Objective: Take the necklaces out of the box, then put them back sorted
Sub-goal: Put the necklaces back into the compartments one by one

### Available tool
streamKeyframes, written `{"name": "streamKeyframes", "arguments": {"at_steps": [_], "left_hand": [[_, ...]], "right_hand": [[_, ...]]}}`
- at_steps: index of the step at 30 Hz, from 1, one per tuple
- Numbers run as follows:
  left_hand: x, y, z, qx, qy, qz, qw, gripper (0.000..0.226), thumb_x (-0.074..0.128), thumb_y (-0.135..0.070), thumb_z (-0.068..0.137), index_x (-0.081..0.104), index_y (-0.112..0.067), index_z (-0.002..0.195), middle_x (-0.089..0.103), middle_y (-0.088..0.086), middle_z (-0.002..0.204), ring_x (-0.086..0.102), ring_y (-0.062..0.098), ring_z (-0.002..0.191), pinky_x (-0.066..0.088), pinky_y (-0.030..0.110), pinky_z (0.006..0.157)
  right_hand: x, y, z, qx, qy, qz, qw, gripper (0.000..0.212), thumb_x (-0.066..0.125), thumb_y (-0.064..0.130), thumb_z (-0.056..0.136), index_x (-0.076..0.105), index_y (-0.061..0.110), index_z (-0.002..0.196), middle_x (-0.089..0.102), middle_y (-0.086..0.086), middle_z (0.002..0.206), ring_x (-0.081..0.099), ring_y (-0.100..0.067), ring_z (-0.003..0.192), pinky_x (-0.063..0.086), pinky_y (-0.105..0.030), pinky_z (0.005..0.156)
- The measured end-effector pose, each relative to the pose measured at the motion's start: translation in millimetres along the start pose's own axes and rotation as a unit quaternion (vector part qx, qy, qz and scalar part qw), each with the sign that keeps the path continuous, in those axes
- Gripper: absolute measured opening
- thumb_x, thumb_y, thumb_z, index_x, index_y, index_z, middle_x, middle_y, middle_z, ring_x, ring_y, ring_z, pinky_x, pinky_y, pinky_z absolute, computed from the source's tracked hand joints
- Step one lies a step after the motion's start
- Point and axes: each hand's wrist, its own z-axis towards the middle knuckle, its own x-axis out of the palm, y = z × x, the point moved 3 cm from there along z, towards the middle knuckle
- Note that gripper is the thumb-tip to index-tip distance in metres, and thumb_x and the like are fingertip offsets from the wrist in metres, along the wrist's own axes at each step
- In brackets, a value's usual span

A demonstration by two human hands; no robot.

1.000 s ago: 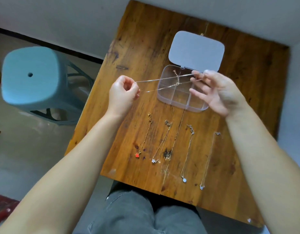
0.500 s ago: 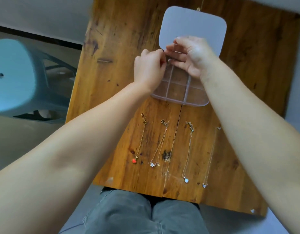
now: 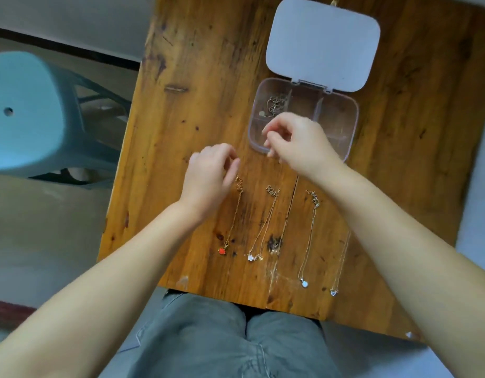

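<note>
A clear plastic box (image 3: 351,115) with its lid (image 3: 323,42) folded back stands on the wooden table (image 3: 197,110). One bunched necklace (image 3: 275,105) lies in its far left compartment. Several necklaces lie stretched out in a row nearer me: one with a red pendant (image 3: 232,222), one with a white cluster pendant (image 3: 263,227), one with a round pale pendant (image 3: 309,236), and a thin one (image 3: 342,260) partly under my right forearm. My left hand (image 3: 211,178) hovers by the top of the red-pendant necklace, fingers loosely curled, holding nothing. My right hand (image 3: 298,143) hangs over the box's near edge, fingers apart and empty.
A light blue plastic stool (image 3: 26,113) stands on the floor left of the table. My legs in grey trousers (image 3: 222,336) are under the table's near edge. A wall runs behind the table.
The necklace I held stretched between both hands now lies bunched in the box's far left compartment. Both hands have let go and drawn back toward me.
</note>
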Motion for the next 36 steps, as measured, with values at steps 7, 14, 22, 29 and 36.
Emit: {"name": "streamKeyframes", "arguments": {"at_steps": [7, 14, 22, 29, 36], "left_hand": [[28, 15, -130, -0.099, 0.081, 0.069, 0.989, 0.019, 0.063, -0.033, 0.085, 0.058, -0.015, 0.088, 0.062, 0.001, 0.078, 0.056, 0.023, 0.075, 0.039, 0.035, 0.067], [43, 12, -142, -0.089, 0.073, 0.119, 0.986, 0.02, 0.065, -0.03, 0.085, 0.061, -0.011, 0.089, 0.06, 0.007, 0.084, 0.055, 0.026, 0.078, 0.043, 0.039, 0.068], [37, 11, -133, -0.066, 0.066, 0.054, 0.994, 0.011, 0.065, -0.018, 0.084, 0.06, -0.008, 0.082, 0.061, 0.008, 0.079, 0.056, 0.024, 0.073, 0.047, 0.036, 0.063], [2, -35, -60, -0.08, -0.001, -0.159, 0.984, 0.009, 0.062, -0.013, 0.087, 0.054, -0.014, 0.083, 0.059, -0.003, 0.074, 0.054, 0.013, 0.067, 0.043, 0.015, 0.062], [-2, -84, 86, 0.05, -0.029, -0.131, 0.99, 0.007, 0.054, -0.009, 0.086, 0.059, -0.005, 0.09, 0.064, 0.006, 0.086, 0.056, 0.021, 0.08, 0.046, 0.035, 0.07]], "right_hand": [[85, -25, -36, -0.059, 0.091, -0.258, 0.96, 0.039, 0.056, 0.031, 0.092, 0.051, 0.011, 0.125, 0.053, -0.01, 0.122, 0.051, -0.026, 0.11, 0.05, -0.04, 0.085], [105, -19, -34, -0.114, 0.073, -0.35, 0.927, 0.012, 0.051, 0.01, 0.094, 0.054, 0.007, 0.105, 0.056, -0.012, 0.107, 0.055, -0.031, 0.097, 0.04, -0.037, 0.072], [69, -26, -54, 0.1, 0.111, 0.155, 0.977, 0.01, 0.052, 0.023, 0.094, 0.059, 0.02, 0.09, 0.066, 0.001, 0.109, 0.062, -0.015, 0.104, 0.051, -0.028, 0.086], [-3, -4, -54, 0.077, 0.071, 0.502, 0.859, 0.004, 0.05, 0.006, 0.096, 0.053, 0.008, 0.094, 0.075, -0.007, 0.085, 0.072, -0.022, 0.086, 0.059, -0.034, 0.078], [-74, -15, 10, 0.051, -0.112, 0.128, 0.984, 0.011, 0.059, 0.011, 0.088, 0.063, 0.016, 0.097, 0.074, 0.0, 0.084, 0.071, -0.007, 0.076, 0.055, -0.019, 0.073]]}}
